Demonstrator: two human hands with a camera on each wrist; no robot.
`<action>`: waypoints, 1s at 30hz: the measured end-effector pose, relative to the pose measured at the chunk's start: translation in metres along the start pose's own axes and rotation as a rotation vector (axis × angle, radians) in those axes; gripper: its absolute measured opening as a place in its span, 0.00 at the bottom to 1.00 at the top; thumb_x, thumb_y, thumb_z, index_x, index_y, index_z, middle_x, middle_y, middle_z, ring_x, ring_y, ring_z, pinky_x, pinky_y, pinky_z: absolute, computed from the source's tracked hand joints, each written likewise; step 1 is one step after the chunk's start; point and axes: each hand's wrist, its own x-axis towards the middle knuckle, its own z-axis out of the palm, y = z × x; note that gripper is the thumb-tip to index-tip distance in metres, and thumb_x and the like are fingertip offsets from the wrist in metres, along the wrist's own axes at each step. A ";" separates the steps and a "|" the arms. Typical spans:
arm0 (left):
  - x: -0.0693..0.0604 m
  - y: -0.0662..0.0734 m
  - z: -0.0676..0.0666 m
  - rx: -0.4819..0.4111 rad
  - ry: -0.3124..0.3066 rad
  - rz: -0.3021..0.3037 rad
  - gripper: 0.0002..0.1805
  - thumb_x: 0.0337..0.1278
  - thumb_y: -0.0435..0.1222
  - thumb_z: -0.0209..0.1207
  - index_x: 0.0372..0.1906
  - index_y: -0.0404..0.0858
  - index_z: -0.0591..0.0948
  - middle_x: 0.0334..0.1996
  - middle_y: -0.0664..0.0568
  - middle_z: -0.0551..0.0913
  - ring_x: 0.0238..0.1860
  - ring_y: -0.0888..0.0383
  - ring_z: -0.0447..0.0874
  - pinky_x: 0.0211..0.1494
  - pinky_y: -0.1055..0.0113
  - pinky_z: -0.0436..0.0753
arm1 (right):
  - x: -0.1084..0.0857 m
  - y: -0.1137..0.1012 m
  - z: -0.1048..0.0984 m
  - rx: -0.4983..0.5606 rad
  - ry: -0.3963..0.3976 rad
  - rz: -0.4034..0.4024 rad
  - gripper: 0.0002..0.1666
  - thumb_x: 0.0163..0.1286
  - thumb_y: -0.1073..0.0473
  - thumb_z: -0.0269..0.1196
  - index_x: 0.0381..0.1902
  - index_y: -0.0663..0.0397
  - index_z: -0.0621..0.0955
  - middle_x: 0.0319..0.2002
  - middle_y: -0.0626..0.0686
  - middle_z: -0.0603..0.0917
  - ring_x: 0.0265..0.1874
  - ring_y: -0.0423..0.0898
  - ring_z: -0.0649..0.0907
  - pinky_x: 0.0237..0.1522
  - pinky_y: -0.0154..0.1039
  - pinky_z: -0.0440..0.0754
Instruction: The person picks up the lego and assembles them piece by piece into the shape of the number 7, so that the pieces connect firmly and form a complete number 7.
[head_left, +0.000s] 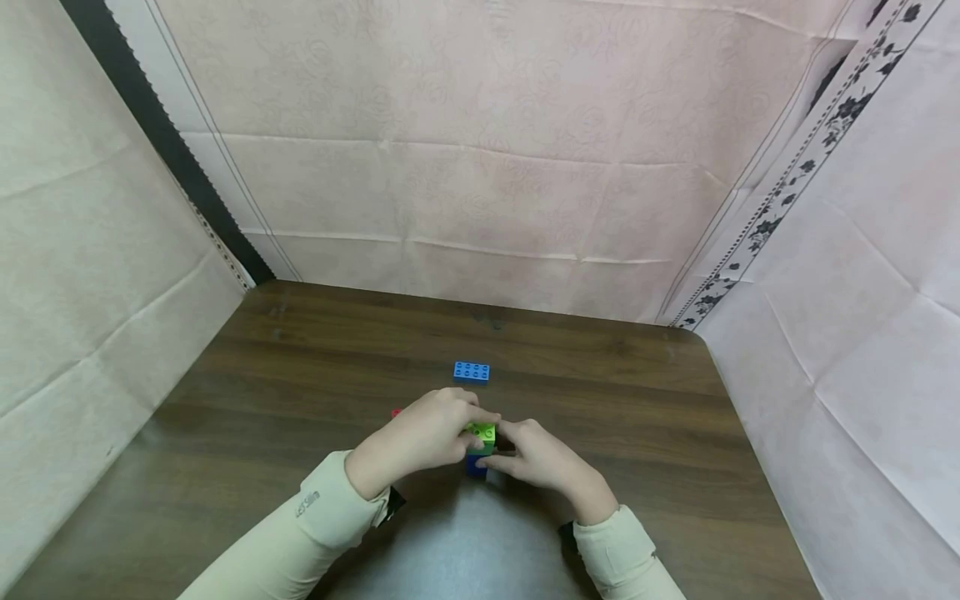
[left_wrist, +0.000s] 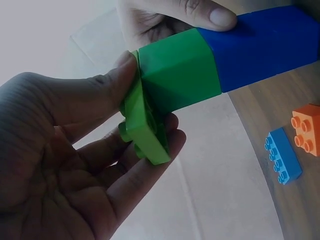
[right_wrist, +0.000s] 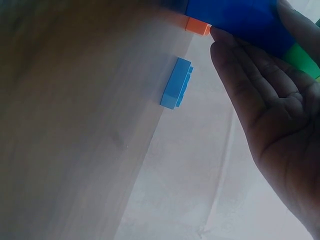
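A stack of toy building bricks stands between both hands, with a dark blue part (left_wrist: 260, 45) below a green brick (left_wrist: 180, 70). At its top end is a lime green brick (left_wrist: 147, 137), which overhangs one side and looks slightly tilted against the green one. My left hand (head_left: 433, 429) pinches the lime brick between thumb and fingers. My right hand (head_left: 542, 457) holds the stack from the right side, its thumb on the dark blue part and its fingers (right_wrist: 245, 75) along the other face. In the head view the hands hide much of the stack.
A light blue brick (head_left: 472, 372) with studs up lies on the wooden table (head_left: 600, 375) beyond the hands. An orange brick (left_wrist: 307, 129) is near it in the left wrist view. Some red (head_left: 396, 412) peeks out behind my left hand. Cloth-covered walls (head_left: 487, 167) surround the table.
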 end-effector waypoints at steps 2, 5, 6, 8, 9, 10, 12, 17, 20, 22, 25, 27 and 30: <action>0.000 0.000 0.000 0.003 -0.001 0.002 0.19 0.59 0.35 0.69 0.57 0.42 0.86 0.35 0.57 0.82 0.30 0.64 0.71 0.33 0.73 0.76 | 0.000 0.000 0.000 0.000 0.002 -0.005 0.19 0.72 0.53 0.66 0.57 0.48 0.78 0.44 0.42 0.86 0.30 0.35 0.81 0.40 0.31 0.82; 0.001 0.001 -0.001 0.011 -0.009 0.000 0.19 0.59 0.35 0.70 0.57 0.42 0.86 0.33 0.58 0.80 0.28 0.63 0.70 0.31 0.73 0.75 | 0.000 0.000 0.000 0.001 0.003 -0.006 0.18 0.72 0.54 0.66 0.57 0.48 0.79 0.43 0.41 0.85 0.30 0.36 0.82 0.39 0.31 0.82; 0.001 0.001 -0.001 0.013 -0.010 -0.001 0.19 0.59 0.35 0.70 0.57 0.42 0.86 0.32 0.58 0.79 0.28 0.63 0.70 0.31 0.73 0.75 | 0.000 0.000 0.000 0.001 0.002 -0.006 0.18 0.72 0.54 0.66 0.57 0.48 0.79 0.42 0.41 0.85 0.30 0.36 0.81 0.39 0.31 0.82; 0.001 0.001 -0.001 0.017 -0.010 -0.002 0.20 0.58 0.35 0.70 0.57 0.42 0.86 0.33 0.57 0.80 0.28 0.63 0.70 0.31 0.73 0.75 | 0.000 0.000 0.001 0.005 -0.001 -0.004 0.18 0.72 0.54 0.66 0.57 0.48 0.79 0.42 0.41 0.85 0.29 0.36 0.81 0.39 0.31 0.82; 0.001 0.001 0.000 0.022 -0.010 -0.001 0.20 0.58 0.35 0.70 0.57 0.42 0.86 0.33 0.57 0.80 0.28 0.63 0.70 0.31 0.73 0.75 | 0.000 0.000 0.001 0.003 -0.002 -0.003 0.19 0.72 0.54 0.66 0.58 0.48 0.79 0.42 0.41 0.85 0.29 0.36 0.81 0.38 0.31 0.82; 0.001 0.002 0.000 0.028 -0.009 0.002 0.20 0.58 0.36 0.70 0.57 0.42 0.86 0.34 0.57 0.80 0.28 0.63 0.70 0.31 0.74 0.75 | 0.000 -0.001 0.001 0.003 -0.003 -0.003 0.19 0.72 0.54 0.66 0.58 0.48 0.79 0.42 0.41 0.85 0.28 0.36 0.81 0.38 0.31 0.82; 0.001 0.002 0.000 0.043 -0.004 0.010 0.20 0.58 0.36 0.70 0.57 0.42 0.86 0.34 0.56 0.81 0.29 0.63 0.70 0.32 0.74 0.75 | 0.000 -0.001 0.000 -0.001 -0.001 -0.005 0.20 0.72 0.54 0.66 0.59 0.49 0.79 0.42 0.42 0.85 0.26 0.36 0.80 0.36 0.31 0.81; 0.000 0.002 0.000 0.075 -0.002 0.026 0.22 0.58 0.37 0.71 0.58 0.42 0.85 0.35 0.56 0.80 0.29 0.63 0.70 0.32 0.74 0.75 | 0.001 -0.001 0.000 -0.013 0.005 -0.021 0.20 0.72 0.54 0.66 0.58 0.51 0.79 0.42 0.43 0.86 0.26 0.37 0.80 0.36 0.30 0.81; 0.000 0.002 -0.001 0.079 -0.005 0.028 0.22 0.58 0.37 0.71 0.59 0.42 0.84 0.35 0.57 0.80 0.29 0.63 0.69 0.32 0.74 0.74 | 0.001 -0.001 0.000 -0.018 0.005 -0.025 0.20 0.71 0.54 0.66 0.58 0.51 0.79 0.42 0.44 0.86 0.27 0.37 0.80 0.36 0.31 0.81; 0.000 0.001 -0.001 0.081 -0.003 0.033 0.23 0.58 0.37 0.71 0.59 0.42 0.84 0.34 0.57 0.80 0.29 0.63 0.69 0.31 0.74 0.74 | 0.001 -0.001 0.000 -0.015 0.004 -0.020 0.20 0.72 0.55 0.66 0.59 0.50 0.79 0.43 0.44 0.86 0.28 0.36 0.81 0.38 0.30 0.82; -0.001 0.000 -0.001 0.078 0.004 0.041 0.22 0.57 0.37 0.71 0.59 0.42 0.85 0.34 0.57 0.80 0.29 0.63 0.69 0.31 0.74 0.74 | 0.001 -0.001 0.000 -0.008 0.001 -0.012 0.20 0.71 0.55 0.67 0.59 0.50 0.79 0.43 0.43 0.86 0.29 0.36 0.81 0.38 0.30 0.82; -0.001 -0.001 0.000 0.074 0.008 0.042 0.22 0.58 0.37 0.71 0.59 0.42 0.85 0.34 0.57 0.80 0.29 0.63 0.69 0.31 0.74 0.74 | 0.001 -0.002 0.000 -0.006 -0.001 -0.009 0.20 0.71 0.55 0.66 0.59 0.50 0.79 0.43 0.43 0.86 0.29 0.36 0.81 0.39 0.30 0.82; -0.001 -0.002 0.001 0.056 0.016 0.045 0.22 0.58 0.37 0.71 0.59 0.42 0.85 0.36 0.56 0.81 0.29 0.64 0.69 0.32 0.74 0.74 | 0.001 -0.002 -0.001 -0.013 -0.004 -0.010 0.22 0.72 0.54 0.66 0.61 0.50 0.78 0.43 0.43 0.86 0.27 0.35 0.80 0.37 0.30 0.81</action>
